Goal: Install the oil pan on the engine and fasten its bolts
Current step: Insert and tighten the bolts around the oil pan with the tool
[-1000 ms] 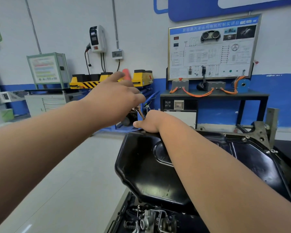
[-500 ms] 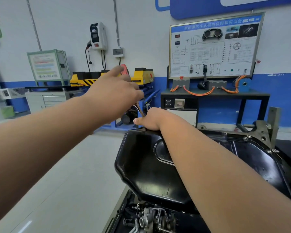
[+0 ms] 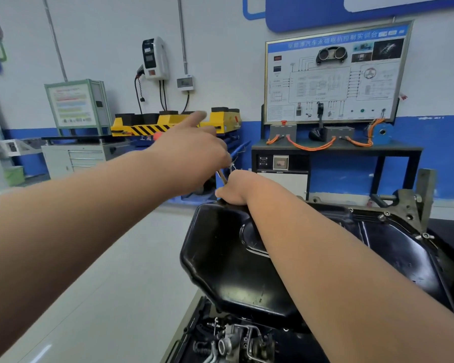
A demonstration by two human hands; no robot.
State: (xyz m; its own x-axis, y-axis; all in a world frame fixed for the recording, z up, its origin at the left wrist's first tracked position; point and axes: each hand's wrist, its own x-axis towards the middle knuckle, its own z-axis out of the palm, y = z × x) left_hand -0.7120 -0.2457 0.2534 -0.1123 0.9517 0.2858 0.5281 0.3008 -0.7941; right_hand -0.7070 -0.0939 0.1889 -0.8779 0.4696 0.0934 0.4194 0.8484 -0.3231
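At oil pan (image 3: pixel 220 258) rim | left hand (image 3: pixel 194 153) shifted toward right hand (image 3: pixel 235 188), fingers gripping tool (image 3: pixel 222 176) | right fingers hidden

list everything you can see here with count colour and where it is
oil pan: one, black, on the engine, centre
engine: one, grey metal, under the oil pan
bolts: at least two, silver, pan's right flange
tool: one thin shaft, brownish, between the hands
training board: one, white and blue, on the black table
cables: several, orange, on that table
lift platform: one, yellow and black, back wall
wall charger: one, white and black, on the wall
drawer cabinet: one, grey, far left
left hand: one, grips the tool's top, index finger stretched out
right hand: one, at the pan's far rim by the tool's lower end, fingers hidden
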